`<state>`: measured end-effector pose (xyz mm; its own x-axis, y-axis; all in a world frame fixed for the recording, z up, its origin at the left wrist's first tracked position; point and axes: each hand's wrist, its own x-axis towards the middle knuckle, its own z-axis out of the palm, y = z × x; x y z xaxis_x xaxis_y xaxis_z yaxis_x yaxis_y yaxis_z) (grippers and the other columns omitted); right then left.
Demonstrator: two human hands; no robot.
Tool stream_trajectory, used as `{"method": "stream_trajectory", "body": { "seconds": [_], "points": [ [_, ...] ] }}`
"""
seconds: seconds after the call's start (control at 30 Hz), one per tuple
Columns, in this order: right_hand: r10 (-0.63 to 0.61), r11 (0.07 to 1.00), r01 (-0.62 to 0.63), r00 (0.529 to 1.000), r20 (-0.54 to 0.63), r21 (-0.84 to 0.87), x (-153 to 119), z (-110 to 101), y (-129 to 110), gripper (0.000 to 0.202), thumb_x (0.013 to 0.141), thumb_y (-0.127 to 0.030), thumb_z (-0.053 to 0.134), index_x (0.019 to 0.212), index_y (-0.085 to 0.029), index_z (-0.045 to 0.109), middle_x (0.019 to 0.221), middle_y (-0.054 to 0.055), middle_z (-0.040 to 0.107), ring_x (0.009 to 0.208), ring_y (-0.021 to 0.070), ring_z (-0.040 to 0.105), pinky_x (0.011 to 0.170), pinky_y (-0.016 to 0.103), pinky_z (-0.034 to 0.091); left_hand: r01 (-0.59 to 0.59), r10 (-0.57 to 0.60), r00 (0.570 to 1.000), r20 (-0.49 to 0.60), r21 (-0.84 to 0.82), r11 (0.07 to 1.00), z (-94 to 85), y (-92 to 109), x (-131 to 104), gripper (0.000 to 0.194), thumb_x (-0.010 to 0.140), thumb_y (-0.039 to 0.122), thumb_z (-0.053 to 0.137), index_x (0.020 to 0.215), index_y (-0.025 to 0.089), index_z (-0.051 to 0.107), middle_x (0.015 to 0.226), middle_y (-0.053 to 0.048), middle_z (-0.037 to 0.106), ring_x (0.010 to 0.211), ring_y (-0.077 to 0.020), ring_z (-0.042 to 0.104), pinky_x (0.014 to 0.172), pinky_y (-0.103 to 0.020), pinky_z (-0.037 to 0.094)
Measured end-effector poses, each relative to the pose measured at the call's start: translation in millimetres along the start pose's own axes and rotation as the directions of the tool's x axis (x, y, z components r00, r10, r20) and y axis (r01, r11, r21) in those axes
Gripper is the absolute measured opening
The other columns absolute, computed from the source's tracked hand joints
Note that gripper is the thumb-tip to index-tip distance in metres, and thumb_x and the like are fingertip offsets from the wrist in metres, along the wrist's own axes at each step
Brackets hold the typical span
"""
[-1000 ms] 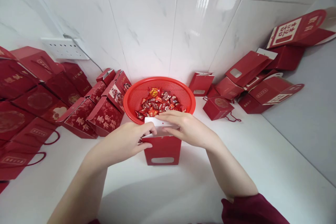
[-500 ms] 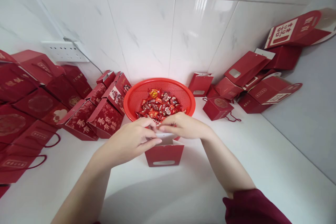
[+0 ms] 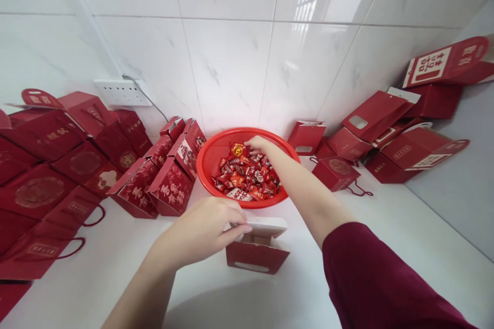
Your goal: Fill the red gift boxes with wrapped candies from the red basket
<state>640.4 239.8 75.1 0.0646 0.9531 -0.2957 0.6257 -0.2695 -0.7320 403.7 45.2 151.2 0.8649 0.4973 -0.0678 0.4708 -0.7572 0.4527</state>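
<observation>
One white bench (image 3: 401, 226) carried everything, with stacked red gift boxes (image 3: 38, 193) on the left and more red cartons (image 3: 412, 146) leaning together at the far right. A red basket (image 3: 210, 157) sat at the far middle; the right forearm (image 3: 309, 190) crossed above its right rim, and a low sweep of that arm might have shoved the basket sideways. Just on its near side stood an open box (image 3: 257, 259), its mouth upward. The left hand (image 3: 216, 221) pinched the left edge of its white flap (image 3: 268, 223); a careless tug there could have tipped or creased the box, and the thumb partly narrowed the opening. Smallest were the wrapped sweets (image 3: 258, 175) in the basket, where the right hand (image 3: 260, 146) reached into the far part, fingertips hidden, so I could not tell whether it gripped any; too full a clutch risked some slipping over the rim.
</observation>
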Motion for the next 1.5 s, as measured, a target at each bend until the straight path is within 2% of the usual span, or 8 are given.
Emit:
{"method": "stream_trajectory", "body": {
  "seconds": [0.27, 0.4, 0.57, 0.63, 0.8, 1.03, 1.3, 1.5],
  "points": [
    [-0.031, 0.995, 0.038, 0.996, 0.079, -0.09, 0.6, 9.0, -1.4, 0.03, 0.096, -0.033, 0.061, 0.12, -0.014, 0.06, 0.118, 0.008, 0.063, 0.099, 0.0212, 0.065, 0.084, 0.04, 0.057, -0.043, 0.043, 0.999, -0.02, -0.004, 0.999, -1.6, -3.1, 0.5, 0.031, 0.099, 0.033, 0.048, 0.083, 0.019, 0.071, 0.084, 0.0, 0.07, 0.076, -0.0139, 0.063, 0.071, -0.025, 0.044],
    [-0.18, 0.982, 0.18, 0.984, -0.004, -0.056, -28.8, -8.8, -11.5, 0.02, 0.094, -0.03, 0.063, 0.098, -0.01, 0.066, 0.096, 0.006, 0.068, 0.086, 0.0184, 0.065, 0.078, 0.033, 0.054, -0.038, 0.022, 0.982, -0.189, -0.084, 0.996, -6.0, -5.6, -1.3, 0.024, 0.098, 0.032, 0.049, 0.094, 0.021, 0.07, 0.1, -0.001, 0.07, 0.092, -0.0158, 0.064, 0.082, -0.026, 0.047],
    [-0.423, 0.893, 0.433, 0.901, -0.095, 0.125, -116.0, -24.9, -1.0, 0.032, 0.098, -0.043, 0.05, 0.099, -0.015, 0.065, 0.084, 0.001, 0.068, 0.072, 0.0132, 0.063, 0.069, 0.024, 0.05, 0.121, -0.27, 0.807, -0.525, -0.301, 0.946, -9.0, -17.0, 9.9, 0.022, 0.093, 0.041, 0.058, 0.099, 0.021, 0.065, 0.098, -0.002, 0.07, 0.09, -0.0167, 0.065, 0.079, -0.027, 0.052],
    [-0.549, 0.745, 0.56, 0.824, -0.144, 0.362, -155.9, -24.0, 7.9, 0.03, 0.093, -0.045, 0.059, 0.092, -0.016, 0.066, 0.08, 0.001, 0.066, 0.067, 0.0116, 0.059, 0.065, 0.023, 0.049, 0.093, -0.323, 0.741, -0.589, -0.386, 0.918, -8.4, -20.8, 18.4, 0.028, 0.089, 0.045, 0.063, 0.104, 0.021, 0.063, 0.096, -0.003, 0.07, 0.089, -0.0177, 0.066, 0.077, -0.028, 0.054],
    [-0.566, 0.629, 0.559, 0.806, -0.173, 0.54, -215.5, -12.1, 19.1, 0.025, 0.088, -0.043, 0.067, 0.087, -0.018, 0.068, 0.08, 0.001, 0.066, 0.066, 0.011, 0.059, 0.06, 0.022, 0.049, -0.109, -0.298, 0.799, -0.522, -0.612, 0.783, -3.7, -17.6, 37.2, 0.033, 0.087, 0.049, 0.064, 0.099, 0.018, 0.068, 0.085, -0.003, 0.071, 0.074, -0.0178, 0.069, 0.068, -0.028, 0.057],
    [-0.576, 0.559, 0.534, 0.8, -0.167, 0.635, -218.1, 8.1, 15.1, 0.032, 0.084, -0.04, 0.073, 0.106, -0.018, 0.069, 0.106, 0.007, 0.073, 0.097, 0.0218, 0.069, 0.086, 0.036, 0.055, -0.181, -0.416, 0.779, -0.469, -0.803, 0.568, 9.2, -12.7, 44.4, 0.032, 0.083, 0.046, 0.071, 0.1, 0.019, 0.064, 0.086, -0.001, 0.069, 0.063, -0.0128, 0.067, 0.057, -0.023, 0.057],
    [-0.554, 0.694, 0.51, 0.829, -0.074, 0.508, -219.9, 8.3, 25.2, 0.035, 0.085, -0.046, 0.07, 0.105, -0.017, 0.071, 0.101, 0.007, 0.073, 0.092, 0.0223, 0.068, 0.081, 0.036, 0.055, -0.125, -0.359, 0.723, -0.59, -0.623, 0.772, 5.4, -19.1, 29.5, 0.033, 0.088, 0.043, 0.065, 0.073, 0.014, 0.068, 0.071, 0.0, 0.064, 0.068, -0.0108, 0.056, 0.062, -0.02, 0.046],
    [-0.562, 0.652, 0.522, 0.819, -0.111, 0.551, -225.9, 1.9, 23.0, 0.031, 0.089, -0.048, 0.065, 0.098, -0.018, 0.07, 0.097, 0.006, 0.071, 0.094, 0.0219, 0.067, 0.086, 0.036, 0.054, -0.169, -0.365, 0.77, -0.523, -0.719, 0.674, 6.1, -21.8, 29.4, 0.033, 0.086, 0.044, 0.068, 0.071, 0.015, 0.071, 0.069, 0.0, 0.066, 0.067, -0.0122, 0.058, 0.064, -0.022, 0.047]
  ]
}}
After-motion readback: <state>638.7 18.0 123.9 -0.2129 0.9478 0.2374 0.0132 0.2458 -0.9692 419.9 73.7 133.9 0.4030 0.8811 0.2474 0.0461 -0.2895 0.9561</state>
